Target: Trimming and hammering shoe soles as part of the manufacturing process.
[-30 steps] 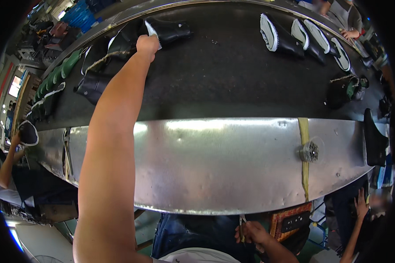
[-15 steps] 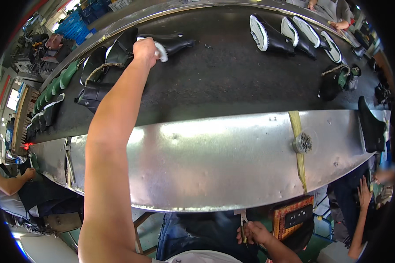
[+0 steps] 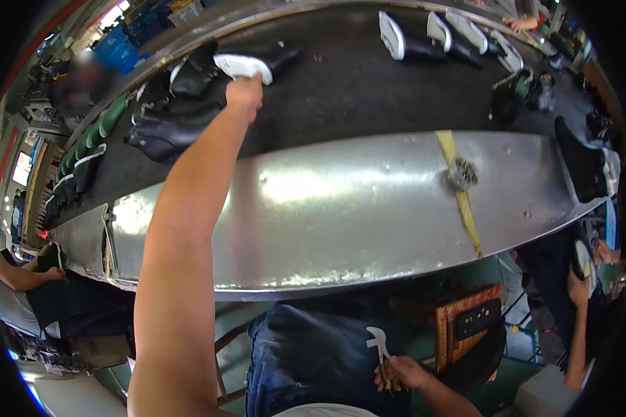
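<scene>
Boot (image 3: 241,66) is held by closed left hand (image 3: 246,93), tool (image 3: 380,345) by closed right hand (image 3: 405,373).

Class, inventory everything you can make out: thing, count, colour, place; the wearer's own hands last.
White-soled boot: one, black, upper left
Nearby boots: several, dark, to its left
Row boots: four, black and white, upper right
End boot: one, black, counter's right end
Curved shapes: several, green, left
Work surface: one, dark, beyond counter
Metal counter: one, silver, centre
Strap: one, yellow, across counter
Cup of metal bits: one, clear, by strap
Crates: several, blue, top left
Co-workers' hands: several, bare, both sides
Hand tool: one, silver-headed, lower centre
Left hand: one, bare, at white-soled boot
Right hand: one, bare, holding hand tool
</scene>
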Motion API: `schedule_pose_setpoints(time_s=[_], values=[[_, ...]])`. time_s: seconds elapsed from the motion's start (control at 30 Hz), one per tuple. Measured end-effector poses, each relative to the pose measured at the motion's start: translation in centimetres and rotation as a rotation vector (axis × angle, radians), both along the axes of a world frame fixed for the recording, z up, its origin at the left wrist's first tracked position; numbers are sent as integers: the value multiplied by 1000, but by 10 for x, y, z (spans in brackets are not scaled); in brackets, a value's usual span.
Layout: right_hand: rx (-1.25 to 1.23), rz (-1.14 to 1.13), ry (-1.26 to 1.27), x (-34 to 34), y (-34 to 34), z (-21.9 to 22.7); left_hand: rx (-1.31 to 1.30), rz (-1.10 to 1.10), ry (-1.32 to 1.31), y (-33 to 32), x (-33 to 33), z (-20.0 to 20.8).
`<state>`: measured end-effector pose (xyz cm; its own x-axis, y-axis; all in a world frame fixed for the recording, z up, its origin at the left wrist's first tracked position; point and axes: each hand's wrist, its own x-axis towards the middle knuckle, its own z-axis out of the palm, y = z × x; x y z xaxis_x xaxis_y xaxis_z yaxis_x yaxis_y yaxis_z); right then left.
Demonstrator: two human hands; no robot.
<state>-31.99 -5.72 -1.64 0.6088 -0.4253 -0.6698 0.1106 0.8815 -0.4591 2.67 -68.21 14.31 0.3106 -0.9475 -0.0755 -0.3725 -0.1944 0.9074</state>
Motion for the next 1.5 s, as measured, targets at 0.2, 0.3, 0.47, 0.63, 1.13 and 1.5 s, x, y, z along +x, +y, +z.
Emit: schedule_pose_setpoints(time_s=[0.2, 0.3, 0.47, 0.63, 1.13, 1.5], values=[[17, -2, 51, -7, -10, 11, 94, 192, 107, -36, -52, -10], [9, -35, -12, -12, -16, 7, 101, 279, 104, -67, -57, -16], [-6, -43, -78, -10, -42, 8, 7, 158, 403, -103, -21, -24], [-15, -71, -71, -8, -45, 11, 26, 124, 667, -32, -16, 31], [-155, -103, 110, 23, 19, 15, -101, -133, 629, 295, 124, 94], [-309, -59, 364, 61, 35, 48, -45, -119, -289, 361, 177, 35]])
